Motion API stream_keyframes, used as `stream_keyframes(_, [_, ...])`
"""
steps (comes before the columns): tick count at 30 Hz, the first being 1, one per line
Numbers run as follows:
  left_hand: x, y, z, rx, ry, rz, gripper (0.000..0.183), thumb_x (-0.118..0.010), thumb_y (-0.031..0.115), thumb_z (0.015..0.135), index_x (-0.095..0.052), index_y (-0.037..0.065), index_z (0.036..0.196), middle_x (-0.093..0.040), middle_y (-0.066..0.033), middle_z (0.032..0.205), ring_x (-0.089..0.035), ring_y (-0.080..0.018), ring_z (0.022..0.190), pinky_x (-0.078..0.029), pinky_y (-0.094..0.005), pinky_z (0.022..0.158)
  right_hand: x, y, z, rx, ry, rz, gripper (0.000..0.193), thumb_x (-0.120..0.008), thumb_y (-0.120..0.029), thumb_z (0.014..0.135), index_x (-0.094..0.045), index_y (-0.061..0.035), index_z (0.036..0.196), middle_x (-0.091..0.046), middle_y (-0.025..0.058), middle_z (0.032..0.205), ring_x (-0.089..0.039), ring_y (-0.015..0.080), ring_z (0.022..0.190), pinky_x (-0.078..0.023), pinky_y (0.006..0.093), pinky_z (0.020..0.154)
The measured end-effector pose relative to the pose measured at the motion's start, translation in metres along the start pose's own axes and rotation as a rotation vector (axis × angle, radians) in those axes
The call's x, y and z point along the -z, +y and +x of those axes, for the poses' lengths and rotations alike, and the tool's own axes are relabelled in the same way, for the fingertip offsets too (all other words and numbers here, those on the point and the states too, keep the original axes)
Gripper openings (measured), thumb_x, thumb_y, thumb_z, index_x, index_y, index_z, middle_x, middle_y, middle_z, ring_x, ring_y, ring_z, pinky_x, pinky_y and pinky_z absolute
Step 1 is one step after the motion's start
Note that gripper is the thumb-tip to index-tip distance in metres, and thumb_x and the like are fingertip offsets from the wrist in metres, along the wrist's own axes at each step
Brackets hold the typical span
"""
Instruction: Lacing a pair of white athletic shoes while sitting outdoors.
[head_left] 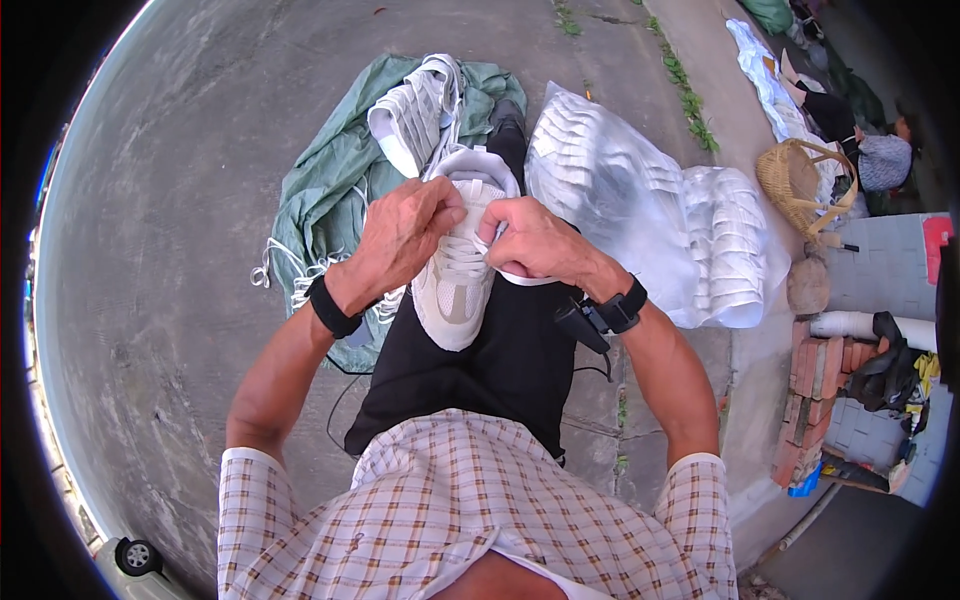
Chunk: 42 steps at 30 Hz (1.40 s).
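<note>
A white and beige sneaker (452,302) rests on my lap, its toe pointing toward me and its padded collar away from me. White lace (462,262) crosses its front in rows. My left hand (405,225) is closed in a pinch over the shoe's left lace edge; its fingertips hide what they grip. On the opposite edge, my right hand (540,240) pinches the white shoelace, and a white strip curves out below its fingers. Beyond the sneaker, a stack of white shoe pieces (415,115) lies on a green woven sack (325,195).
Clear plastic bags (640,200) packed with white shoe pieces lie to my right. Loose laces (300,275) trail over the sack's left side. Farther right are a wicker basket (790,180), stacked bricks (815,385) and a seated person (880,160).
</note>
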<state>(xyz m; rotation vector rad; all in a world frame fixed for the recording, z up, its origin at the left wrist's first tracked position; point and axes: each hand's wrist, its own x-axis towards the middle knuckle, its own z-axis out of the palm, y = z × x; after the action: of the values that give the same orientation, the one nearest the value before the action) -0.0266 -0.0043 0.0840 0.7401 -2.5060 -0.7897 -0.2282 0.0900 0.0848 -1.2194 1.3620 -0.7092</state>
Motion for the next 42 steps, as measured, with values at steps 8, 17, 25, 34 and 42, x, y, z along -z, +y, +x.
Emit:
stream_keyframes(8, [0.014, -0.001, 0.002, -0.022, -0.161, -0.128, 0.024, -0.079, 0.014, 0.080, -0.064, 0.006, 0.097, -0.059, -0.0040, 0.079, -0.056, -0.0206, 0.072, -0.045, -0.0368, 0.069, 0.017, -0.017, -0.022, 0.095, 0.246, 0.340, 0.014, -0.061, -0.004, 0.085, -0.064, -0.0006, 0.098, -0.058, 0.0052, 0.059, -0.049, 0.0111, 0.045, -0.038, 0.0267, 0.044])
stream_keyframes(17, [0.007, -0.003, -0.007, -0.074, -0.074, -0.132, 0.032, -0.079, 0.001, 0.073, -0.064, 0.004, 0.101, -0.059, -0.0063, 0.081, -0.058, -0.0228, 0.077, -0.045, -0.0381, 0.068, -0.023, 0.013, -0.017, 0.401, 0.497, -0.597, 0.011, -0.067, -0.010, 0.086, -0.067, -0.0039, 0.095, -0.064, 0.0164, 0.067, -0.066, 0.0338, 0.062, -0.050, 0.0396, 0.059])
stream_keyframes(25, [0.004, 0.002, -0.016, 0.003, 0.003, -0.289, 0.031, -0.073, -0.004, 0.079, -0.062, 0.002, 0.107, -0.058, -0.0112, 0.096, -0.059, -0.0243, 0.082, -0.048, -0.0368, 0.070, -0.032, 0.028, -0.009, 0.326, 0.501, -0.249, 0.013, -0.066, -0.009, 0.088, -0.068, -0.0015, 0.099, -0.068, 0.0188, 0.074, -0.067, 0.0326, 0.065, -0.051, 0.0365, 0.061])
stream_keyframes(34, [0.008, 0.006, -0.018, -0.114, -0.001, -0.116, 0.020, -0.070, -0.003, 0.084, -0.065, -0.001, 0.102, -0.057, -0.0136, 0.103, -0.062, -0.0271, 0.085, -0.051, -0.0383, 0.075, -0.021, 0.016, -0.008, 0.256, 0.356, -0.537, 0.022, -0.055, -0.020, 0.094, -0.063, -0.0005, 0.090, -0.067, 0.0236, 0.073, -0.068, 0.0416, 0.070, -0.051, 0.0500, 0.065])
stream_keyframes(42, [0.023, -0.001, -0.011, -0.054, -0.027, -0.206, 0.011, -0.070, 0.006, 0.089, -0.065, -0.003, 0.092, -0.056, -0.0076, 0.083, -0.055, -0.0211, 0.071, -0.044, -0.0345, 0.062, -0.028, 0.004, -0.004, 0.169, 0.500, -0.665, 0.024, -0.059, -0.023, 0.092, -0.061, -0.0007, 0.082, -0.065, 0.0235, 0.069, -0.067, 0.0423, 0.069, -0.051, 0.0520, 0.065])
